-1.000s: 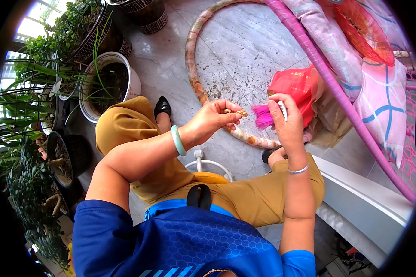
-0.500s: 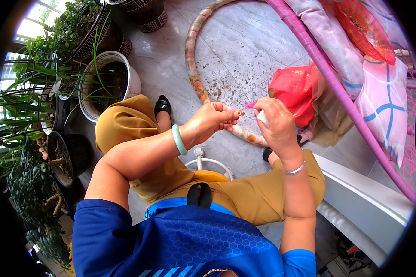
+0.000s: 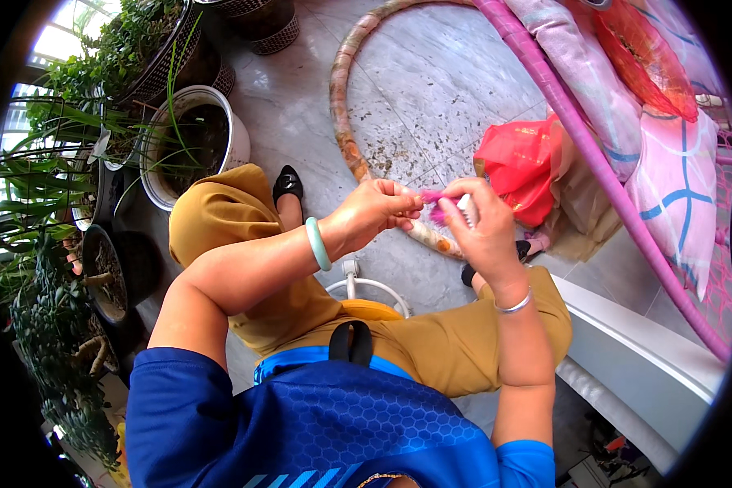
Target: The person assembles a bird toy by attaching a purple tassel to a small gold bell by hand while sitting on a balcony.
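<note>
My left hand, with a pale green bangle at the wrist, is closed in a pinch in front of me. The small yellowish-brown piece at its fingertips is mostly hidden now. My right hand, wearing a silver bracelet, is closed around a small brush with pink-purple bristles. A white ridged part of it shows between thumb and fingers. The bristles reach the left fingertips and seem to touch what is pinched there; the exact contact is too small to tell.
Small brown bits lie scattered on the grey tiles inside a large wrapped hoop. A red plastic bag stands at right, near a pink wrapped hoop and cushions. Potted plants line the left.
The right hand has moved slightly left and turned, bringing the pink-purple bristles to the left fingertips. The brown piece, plain to see before, is now mostly covered. The left hand has hardly moved.
</note>
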Motion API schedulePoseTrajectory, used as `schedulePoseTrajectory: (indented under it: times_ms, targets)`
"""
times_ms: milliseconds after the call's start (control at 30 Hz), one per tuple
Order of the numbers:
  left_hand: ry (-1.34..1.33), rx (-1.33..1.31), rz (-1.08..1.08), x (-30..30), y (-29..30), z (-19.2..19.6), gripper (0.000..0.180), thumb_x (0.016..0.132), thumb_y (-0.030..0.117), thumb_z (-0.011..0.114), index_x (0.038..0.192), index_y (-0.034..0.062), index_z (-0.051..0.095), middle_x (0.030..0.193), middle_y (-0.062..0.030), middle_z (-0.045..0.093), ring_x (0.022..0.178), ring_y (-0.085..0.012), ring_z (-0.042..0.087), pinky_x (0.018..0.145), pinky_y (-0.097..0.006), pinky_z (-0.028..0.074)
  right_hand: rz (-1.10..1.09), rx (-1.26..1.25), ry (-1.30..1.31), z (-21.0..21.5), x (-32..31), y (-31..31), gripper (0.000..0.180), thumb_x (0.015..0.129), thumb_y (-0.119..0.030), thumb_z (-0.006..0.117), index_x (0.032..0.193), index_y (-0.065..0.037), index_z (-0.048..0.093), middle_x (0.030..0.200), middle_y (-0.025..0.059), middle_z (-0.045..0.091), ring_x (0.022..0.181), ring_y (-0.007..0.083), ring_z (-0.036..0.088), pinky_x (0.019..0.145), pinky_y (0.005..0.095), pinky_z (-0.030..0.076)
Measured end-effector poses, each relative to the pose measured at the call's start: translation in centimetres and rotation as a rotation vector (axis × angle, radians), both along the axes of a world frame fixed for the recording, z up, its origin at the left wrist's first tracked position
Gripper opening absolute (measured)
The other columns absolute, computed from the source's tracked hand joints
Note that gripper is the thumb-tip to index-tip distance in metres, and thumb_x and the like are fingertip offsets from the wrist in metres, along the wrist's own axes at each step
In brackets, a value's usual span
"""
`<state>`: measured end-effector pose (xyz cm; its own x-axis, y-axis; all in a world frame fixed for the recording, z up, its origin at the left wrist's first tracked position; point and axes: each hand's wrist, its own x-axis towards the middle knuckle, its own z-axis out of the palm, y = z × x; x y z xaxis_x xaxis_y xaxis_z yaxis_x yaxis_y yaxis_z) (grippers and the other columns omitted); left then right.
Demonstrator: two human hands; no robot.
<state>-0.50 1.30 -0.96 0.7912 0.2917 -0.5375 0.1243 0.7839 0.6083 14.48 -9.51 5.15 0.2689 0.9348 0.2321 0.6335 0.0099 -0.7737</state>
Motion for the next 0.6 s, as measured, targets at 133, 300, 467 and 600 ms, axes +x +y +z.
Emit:
schedulePoseTrajectory:
  times_ms: [133,300,467,600]
  targets:
    - [-0.007,-0.024,0.000,0.0,-0.3,-0.1,0.013,0.085,0.013,0.062,0.088,0.0005,0.061,0.083,-0.0053,0.063,0.076,-0.0116,0.060,0.067,-0.026,0.049,0.025,0.019,-0.111,-1.1,0.1,0.6,0.019,0.075,0.000,0.064,0.088,-0.004,0.050,0.082,0.0112,0.058,0.076,0.0293,0.059,0.066,0.0347,0.047]
    - [-0.017,-0.017,-0.001,-0.1,-0.2,-0.2,0.013,0.086,0.015,0.062,0.089,0.0022,0.062,0.084,-0.0042,0.064,0.076,-0.0104,0.060,0.067,-0.025,0.048,-0.102,0.044,-0.114,0.0,0.5,0.4,0.020,0.076,-0.001,0.065,0.089,-0.004,0.050,0.081,0.0106,0.059,0.073,0.0278,0.060,0.064,0.0340,0.047]
    - [0.009,-0.017,0.013,0.0,-0.4,-0.6,0.012,0.086,0.014,0.061,0.086,0.0025,0.062,0.083,-0.0049,0.063,0.075,-0.0107,0.059,0.067,-0.025,0.048,0.051,0.035,-0.050,-1.1,-0.5,0.1,0.020,0.076,-0.002,0.065,0.089,-0.004,0.050,0.080,0.0106,0.059,0.072,0.0284,0.059,0.064,0.0353,0.047]
    - [-0.016,0.002,-0.017,-0.1,-0.3,0.0,0.011,0.086,0.014,0.061,0.086,0.0029,0.062,0.082,-0.0048,0.063,0.075,-0.0110,0.058,0.067,-0.025,0.048,-0.057,0.129,-0.284,-1.1,1.2,0.9,0.017,0.077,-0.003,0.065,0.088,-0.005,0.052,0.070,0.0083,0.054,0.061,0.0237,0.056,0.057,0.0337,0.044]
